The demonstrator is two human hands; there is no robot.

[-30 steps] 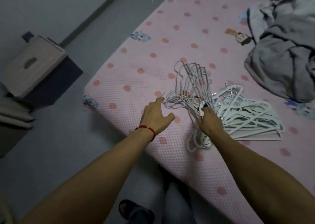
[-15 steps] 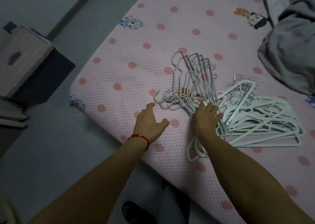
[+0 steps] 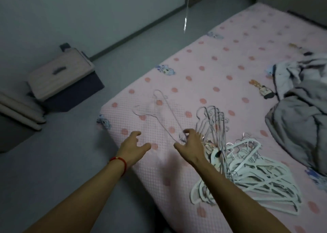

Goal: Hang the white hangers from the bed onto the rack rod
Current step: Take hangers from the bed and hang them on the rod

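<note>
A pile of white plastic hangers (image 3: 256, 177) lies on the pink dotted bed (image 3: 203, 69) near its front edge, to the right of my right forearm. A bunch of thin wire hangers (image 3: 214, 124) lies fanned out just behind that pile. One blurred wire hanger (image 3: 164, 112) lies apart to the left. Its near corner reaches in between the thumb and curled fingers of my right hand (image 3: 191, 142); whether the hand holds it is unclear. My left hand (image 3: 132, 146), with a red wrist band, hovers spread over the bed's corner and holds nothing. No rack rod is in view.
A crumpled grey blanket (image 3: 300, 117) covers the bed's right side. On the floor to the left stand a dark storage box (image 3: 60, 80) with a pale lid and a folded pale mat (image 3: 19, 112). A thin cord (image 3: 185, 20) hangs down at the top middle.
My right hand has come off the wire bunch and moved left. One wire hanger now lies apart to the left. The camera has tilted up, showing more floor and wall.
</note>
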